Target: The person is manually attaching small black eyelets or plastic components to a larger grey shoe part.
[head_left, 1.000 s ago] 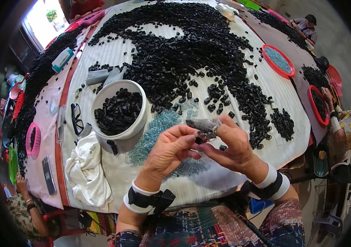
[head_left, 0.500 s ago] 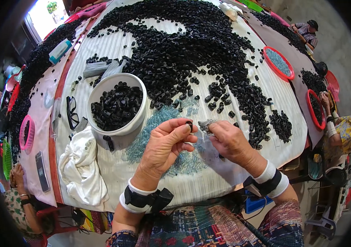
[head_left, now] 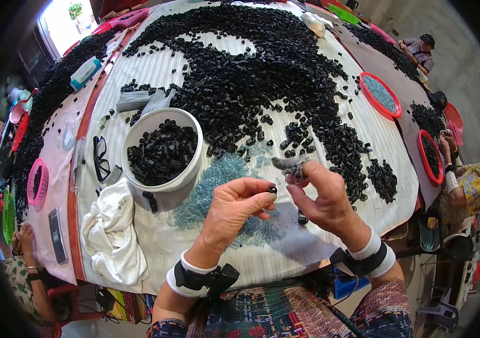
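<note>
Closest in, both wrists had white bands with black straps (head_left: 190, 276) on them. The left hand (head_left: 229, 211) had a closed grip, thumb and forefinger pinching a small black part (head_left: 272, 190) out past the fingertips, over the near end of a spread of clear bluish beads (head_left: 195, 205). The right hand (head_left: 330, 200) sat just beside it, thumb and forefinger apart, with a crumpled grey wad (head_left: 296, 165) at the fingertips. Couldn't tell if that was gripped or wrapped round a finger, so no call on that grip.

Imo that pinch was sound: a part so small probably needed just a light squeeze near one edge, so most of it stayed reachable. I'd have kept the left steady and let the right do the fine work, thumb backing up the part so it didn't pop out over the beads.

Further out on the counter (head_left: 389, 217), a white tub (head_left: 182, 181) full of black pieces (head_left: 161, 151) stood left of the beads, with a huge black heap (head_left: 240, 73) beyond.
</note>
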The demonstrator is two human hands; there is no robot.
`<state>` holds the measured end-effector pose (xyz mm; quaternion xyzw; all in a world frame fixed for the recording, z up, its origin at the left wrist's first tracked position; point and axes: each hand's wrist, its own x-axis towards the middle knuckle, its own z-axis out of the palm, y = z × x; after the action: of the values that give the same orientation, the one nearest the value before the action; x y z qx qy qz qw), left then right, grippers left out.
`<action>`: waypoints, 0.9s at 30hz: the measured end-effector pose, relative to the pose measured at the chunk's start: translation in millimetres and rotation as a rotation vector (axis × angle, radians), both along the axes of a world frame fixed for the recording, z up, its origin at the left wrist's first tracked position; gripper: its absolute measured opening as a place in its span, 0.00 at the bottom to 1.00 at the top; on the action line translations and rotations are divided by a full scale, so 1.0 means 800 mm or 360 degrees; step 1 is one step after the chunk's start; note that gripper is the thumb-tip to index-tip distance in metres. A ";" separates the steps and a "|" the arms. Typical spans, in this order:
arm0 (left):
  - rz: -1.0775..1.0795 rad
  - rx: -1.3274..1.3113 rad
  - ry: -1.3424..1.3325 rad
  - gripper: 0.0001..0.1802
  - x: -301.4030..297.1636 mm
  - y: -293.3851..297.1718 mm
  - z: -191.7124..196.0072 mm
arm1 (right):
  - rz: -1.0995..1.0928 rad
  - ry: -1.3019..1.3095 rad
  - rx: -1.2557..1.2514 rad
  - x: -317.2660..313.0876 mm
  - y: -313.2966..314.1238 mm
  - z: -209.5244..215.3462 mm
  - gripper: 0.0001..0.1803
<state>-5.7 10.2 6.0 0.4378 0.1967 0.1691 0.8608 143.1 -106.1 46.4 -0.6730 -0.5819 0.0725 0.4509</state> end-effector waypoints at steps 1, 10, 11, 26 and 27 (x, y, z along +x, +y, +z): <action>0.0007 0.0108 0.0001 0.11 0.001 -0.001 0.003 | 0.0056 -0.0198 0.0036 -0.001 0.000 0.005 0.14; 0.0120 0.0512 0.0105 0.07 0.001 -0.005 0.002 | 0.0307 -0.0705 0.0119 -0.006 0.007 0.007 0.15; 0.0119 0.0609 0.0114 0.07 0.001 -0.005 0.001 | 0.0320 -0.0742 0.0050 -0.006 0.006 0.008 0.15; 0.0249 0.0774 0.0150 0.09 0.000 -0.007 -0.003 | 0.0273 -0.1212 -0.0246 -0.016 0.012 0.016 0.12; 0.0253 0.0773 0.0152 0.09 0.000 -0.007 -0.003 | 0.0279 -0.1154 -0.0287 -0.017 0.012 0.016 0.12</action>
<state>-5.5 4.6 3.5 0.6224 0.2245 0.2578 0.7041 129.3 -96.8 59.5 -0.6396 -0.7502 -0.0810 0.1467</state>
